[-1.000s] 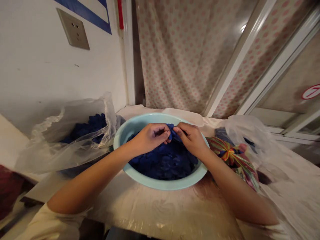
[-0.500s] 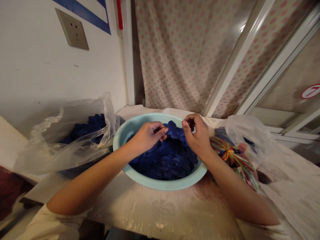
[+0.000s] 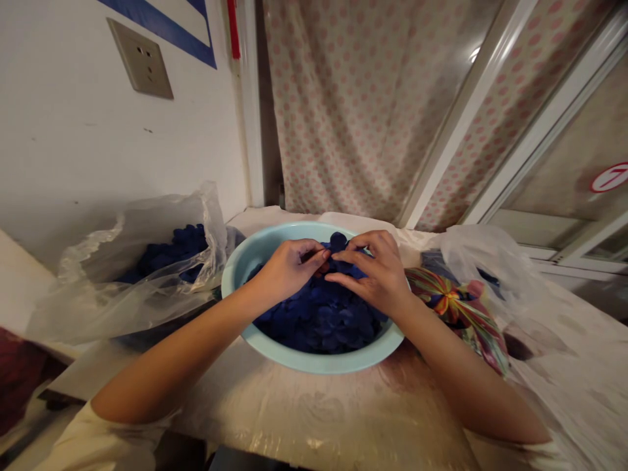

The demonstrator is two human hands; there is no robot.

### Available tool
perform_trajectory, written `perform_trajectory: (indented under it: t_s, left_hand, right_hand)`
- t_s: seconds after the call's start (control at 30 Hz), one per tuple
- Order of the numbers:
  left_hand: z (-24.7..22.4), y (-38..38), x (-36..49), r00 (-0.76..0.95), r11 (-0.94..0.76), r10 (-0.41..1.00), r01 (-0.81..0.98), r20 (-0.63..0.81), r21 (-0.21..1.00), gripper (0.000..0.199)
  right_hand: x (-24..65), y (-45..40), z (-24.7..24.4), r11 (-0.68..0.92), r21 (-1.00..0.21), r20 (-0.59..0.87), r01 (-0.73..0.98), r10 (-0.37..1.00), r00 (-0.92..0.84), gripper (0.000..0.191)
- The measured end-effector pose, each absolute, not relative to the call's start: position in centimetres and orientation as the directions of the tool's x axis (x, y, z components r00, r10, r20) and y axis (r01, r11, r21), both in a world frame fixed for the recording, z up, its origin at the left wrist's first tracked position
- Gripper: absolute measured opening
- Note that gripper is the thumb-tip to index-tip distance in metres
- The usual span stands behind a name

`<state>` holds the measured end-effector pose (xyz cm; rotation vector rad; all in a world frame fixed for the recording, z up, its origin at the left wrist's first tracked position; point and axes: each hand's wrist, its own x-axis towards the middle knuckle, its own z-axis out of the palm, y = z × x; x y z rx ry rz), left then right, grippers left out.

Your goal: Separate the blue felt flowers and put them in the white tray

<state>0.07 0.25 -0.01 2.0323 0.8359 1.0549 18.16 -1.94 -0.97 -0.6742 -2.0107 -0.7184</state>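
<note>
My left hand [image 3: 297, 265] is closed in a pinch over the basin, gripping the edge of a dark blue flower-shaped petal piece [image 3: 337, 242]. Close beside it, my right hand [image 3: 375, 271] has its thumb and fingers apart, with the fingertips at the same piece; whether they touch it is hard to tell. Below both hands, a pale turquoise oval basin [image 3: 314, 363] holds a heap of loose dark blue petal pieces [image 3: 318, 320], which look like thin cloth. My hands hide part of the heap and of the held piece.
On the left, an opened clear plastic bag [image 3: 122, 307] contains more blue pieces [image 3: 171, 252]. To the right lie a colourful striped cloth bundle [image 3: 456, 304] and another clear plastic bag [image 3: 500, 268]. A wall and a dotted curtain [image 3: 353, 118] stand behind the table [image 3: 318, 418].
My right hand has moved left, from the basin's right rim to the blue piece by my left fingertips, and its fingers have spread. My left hand has stayed nearly still.
</note>
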Motion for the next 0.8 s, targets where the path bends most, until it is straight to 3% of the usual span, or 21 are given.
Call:
perform_trajectory:
  t_s: [0.13,0.3,0.43,0.8]
  left_hand:
    - [-0.26,0.28,0.19,0.481,-0.548,0.766,0.140,0.427,0.825,0.018]
    - [-0.46,0.48,0.14,0.471,-0.599,0.743,0.154,0.475,0.786,0.017]
    - [-0.41,0.47,0.09,0.485,-0.582,0.740,0.116,0.466,0.805,0.018]
    - [-0.47,0.15,0.00,0.518,-0.606,0.706,0.088,0.484,0.790,0.015]
  right_hand:
    - [18.21,-1.43,-1.08,0.692,0.183,0.850,0.698,0.246,-0.466,0.014]
    - [18.28,-1.28,-1.13,0.759,0.139,0.830,0.636,0.261,-0.493,0.025]
    - [18.24,-1.29,-1.20,0.775,0.105,0.825,0.624,0.283,-0.490,0.022]
    - [17.82,-1.58,-1.02,0.811,0.046,0.857,0.583,0.268,-0.441,0.015]
